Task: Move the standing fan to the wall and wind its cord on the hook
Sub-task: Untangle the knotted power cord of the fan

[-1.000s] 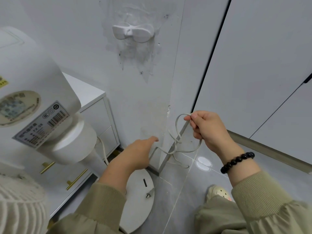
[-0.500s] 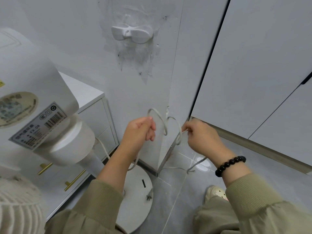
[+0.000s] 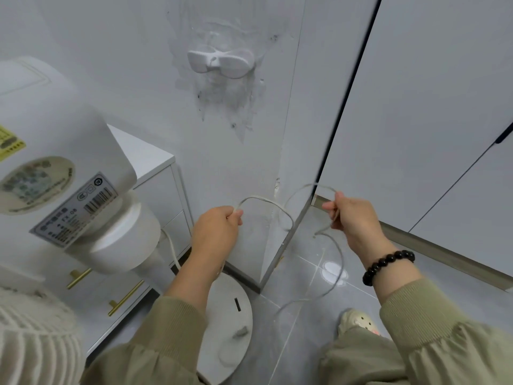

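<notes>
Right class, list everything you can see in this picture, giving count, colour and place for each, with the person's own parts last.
standing fan: 1, white, left, by the wall
cord: 1, pale grey, looped between both hands
wall hook: 1, white, high on the wall, nothing on it
drawer unit: 1, white, behind the fan
drawer handles: 2, gold, lower left
cupboard doors: several, white, right
floor tiles: grey, underfoot
clog: 1, cream, lower right floor
bead bracelet: 1, black, right wrist
sleeves: 2, olive, bottom
left hand: 1, grips the cord
right hand: 1, pinches the cord
</notes>
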The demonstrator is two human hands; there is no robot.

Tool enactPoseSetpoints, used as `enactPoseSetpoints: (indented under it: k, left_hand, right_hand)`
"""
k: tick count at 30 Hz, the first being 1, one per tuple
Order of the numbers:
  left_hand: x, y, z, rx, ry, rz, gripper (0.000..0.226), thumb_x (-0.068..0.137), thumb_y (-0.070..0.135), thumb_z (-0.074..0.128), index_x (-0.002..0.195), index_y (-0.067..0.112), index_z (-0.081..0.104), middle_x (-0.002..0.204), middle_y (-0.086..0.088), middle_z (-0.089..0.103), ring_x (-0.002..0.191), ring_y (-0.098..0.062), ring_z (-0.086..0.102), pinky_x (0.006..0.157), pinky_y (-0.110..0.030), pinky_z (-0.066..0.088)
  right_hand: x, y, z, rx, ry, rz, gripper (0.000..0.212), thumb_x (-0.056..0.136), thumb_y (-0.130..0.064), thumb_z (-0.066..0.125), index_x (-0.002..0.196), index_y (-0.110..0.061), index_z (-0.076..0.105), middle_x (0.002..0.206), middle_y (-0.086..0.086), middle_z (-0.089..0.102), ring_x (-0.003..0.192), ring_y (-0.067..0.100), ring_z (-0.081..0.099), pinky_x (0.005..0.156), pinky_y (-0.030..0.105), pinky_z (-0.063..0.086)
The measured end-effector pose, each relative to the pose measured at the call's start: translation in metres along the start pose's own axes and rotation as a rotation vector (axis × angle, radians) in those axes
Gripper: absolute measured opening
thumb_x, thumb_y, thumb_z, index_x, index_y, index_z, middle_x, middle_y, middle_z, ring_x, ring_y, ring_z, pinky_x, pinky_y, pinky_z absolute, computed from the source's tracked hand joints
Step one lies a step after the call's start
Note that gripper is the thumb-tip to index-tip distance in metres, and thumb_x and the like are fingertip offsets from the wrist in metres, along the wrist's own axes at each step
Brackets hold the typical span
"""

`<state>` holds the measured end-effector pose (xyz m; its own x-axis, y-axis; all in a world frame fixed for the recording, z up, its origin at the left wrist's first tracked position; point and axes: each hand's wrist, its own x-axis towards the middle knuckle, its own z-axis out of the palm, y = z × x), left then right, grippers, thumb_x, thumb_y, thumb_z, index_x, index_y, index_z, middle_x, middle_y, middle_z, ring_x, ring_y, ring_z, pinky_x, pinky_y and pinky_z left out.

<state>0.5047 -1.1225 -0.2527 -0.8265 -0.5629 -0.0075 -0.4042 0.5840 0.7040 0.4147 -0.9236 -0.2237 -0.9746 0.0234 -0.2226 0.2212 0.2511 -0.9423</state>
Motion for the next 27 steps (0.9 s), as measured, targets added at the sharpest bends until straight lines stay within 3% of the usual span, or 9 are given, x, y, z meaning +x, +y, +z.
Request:
enactPoseSetpoints:
  k: [2,4,6,9,12,16,20,23,27]
  left_hand:
    - [-0.003,0.007,-0.001,0.005,0.043,0.079,0.034,0.097,0.032,0.044,0.076,0.014,0.064,0.056,0.006,0.049,0.056,-0.013,0.047,0.051,-0.026,0.032]
    - [-0.006,0.013,-0.002,0.069,0.088,0.138,0.037,0.098,0.034,0.042,0.079,0.012,0.065,0.061,-0.001,0.056,0.061,-0.018,0.051,0.055,-0.028,0.035]
    - [-0.008,0.017,-0.003,0.099,0.105,0.179,0.038,0.098,0.035,0.042,0.07,0.015,0.059,0.06,-0.002,0.055,0.061,-0.02,0.05,0.054,-0.029,0.034]
    - [-0.01,0.023,-0.003,0.138,0.092,0.214,0.045,0.098,0.035,0.042,0.055,0.021,0.037,0.051,0.004,0.04,0.055,-0.018,0.04,0.047,-0.028,0.025]
    - [-0.01,0.03,-0.002,0.093,0.085,0.251,0.046,0.097,0.034,0.045,0.054,0.022,0.034,0.05,0.004,0.038,0.054,-0.017,0.038,0.048,-0.027,0.025]
    - [-0.01,0.038,-0.003,0.009,0.05,0.281,0.031,0.093,0.029,0.053,0.063,0.021,0.054,0.053,0.006,0.043,0.059,-0.016,0.044,0.051,-0.022,0.029]
    - [-0.014,0.044,-0.008,-0.024,0.051,0.315,0.015,0.089,0.029,0.059,0.083,0.021,0.069,0.056,0.01,0.047,0.063,-0.013,0.048,0.055,-0.022,0.033]
    - [-0.015,0.051,-0.012,-0.011,0.044,0.307,0.013,0.088,0.03,0.062,0.091,0.021,0.071,0.062,0.01,0.048,0.069,-0.015,0.051,0.064,-0.025,0.036]
    - [-0.015,0.055,-0.019,0.074,0.079,0.298,0.026,0.082,0.025,0.069,0.108,0.023,0.067,0.096,0.004,0.056,0.103,-0.016,0.051,0.076,-0.02,0.033]
  right_hand:
    - [0.002,0.007,0.001,-0.289,0.003,0.022,0.034,0.099,-0.014,0.038,0.098,0.007,0.065,0.07,0.005,0.06,0.062,0.02,0.051,0.063,0.033,0.045]
    - [-0.002,0.013,0.002,-0.527,0.02,-0.081,0.033,0.098,-0.01,0.036,0.125,0.0,0.052,0.097,0.006,0.062,0.092,0.027,0.058,0.078,0.033,0.045]
    - [-0.009,0.011,0.007,-0.557,0.045,-0.238,0.043,0.092,0.001,0.035,0.132,-0.008,0.046,0.11,0.006,0.055,0.106,0.025,0.053,0.08,0.027,0.04]
    - [-0.019,-0.003,0.016,-0.329,-0.114,-0.32,0.048,0.081,0.015,0.033,0.109,-0.009,0.064,0.101,0.006,0.062,0.097,0.017,0.055,0.077,0.018,0.039]
    - [-0.031,-0.012,0.02,-0.209,-0.466,-0.223,0.025,0.09,-0.007,0.047,0.097,-0.01,0.07,0.096,-0.001,0.072,0.095,0.01,0.063,0.084,0.02,0.042]
    - [-0.032,-0.005,0.02,-0.101,-0.67,-0.211,0.028,0.093,-0.024,0.05,0.082,-0.01,0.072,0.093,0.0,0.073,0.098,0.015,0.062,0.101,0.035,0.042]
    - [-0.034,-0.014,0.013,0.229,-0.782,-0.069,0.037,0.097,-0.029,0.038,0.082,-0.006,0.063,0.072,0.011,0.068,0.08,0.026,0.063,0.088,0.032,0.048]
    - [-0.039,-0.014,0.018,0.145,-0.802,-0.151,0.032,0.097,-0.016,0.043,0.072,-0.004,0.059,0.049,0.004,0.049,0.052,0.018,0.053,0.083,0.038,0.042]
    - [-0.039,-0.012,0.021,0.12,-0.48,-0.283,0.037,0.097,-0.006,0.041,0.066,-0.008,0.06,0.045,-0.004,0.038,0.046,0.011,0.041,0.073,0.034,0.049]
